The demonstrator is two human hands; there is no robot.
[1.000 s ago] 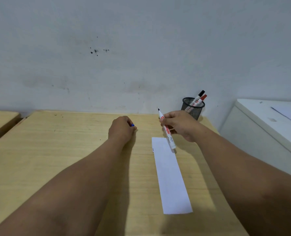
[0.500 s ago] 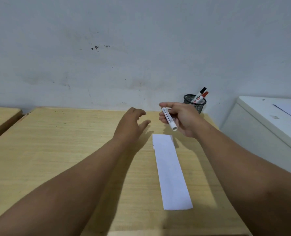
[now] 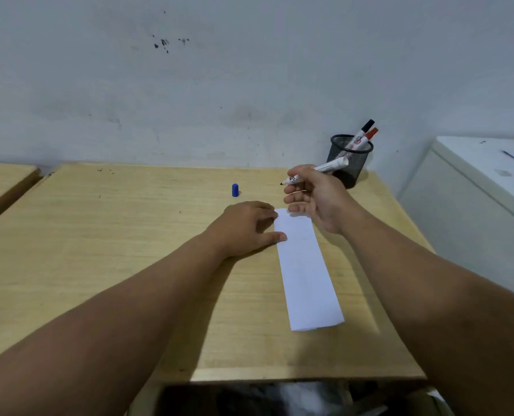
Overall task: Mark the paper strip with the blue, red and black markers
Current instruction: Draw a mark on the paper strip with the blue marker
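Observation:
A white paper strip lies lengthwise on the wooden desk. My left hand rests flat on the desk, its fingertips touching the strip's upper left edge. My right hand hovers above the strip's far end and grips an uncapped white marker, tip pointing left. The marker's blue cap stands upright on the desk beyond my left hand. A black mesh cup at the back right holds the black-capped marker and the red-capped marker.
A grey wall rises directly behind the desk. A white cabinet stands to the right, with a gap between it and the desk. Another wooden desk adjoins on the left. The desk's front edge is near my elbows.
My left hand set the blue cap down on the desk and came back onto the strip's edge. My right hand turned the marker so its tip points left.

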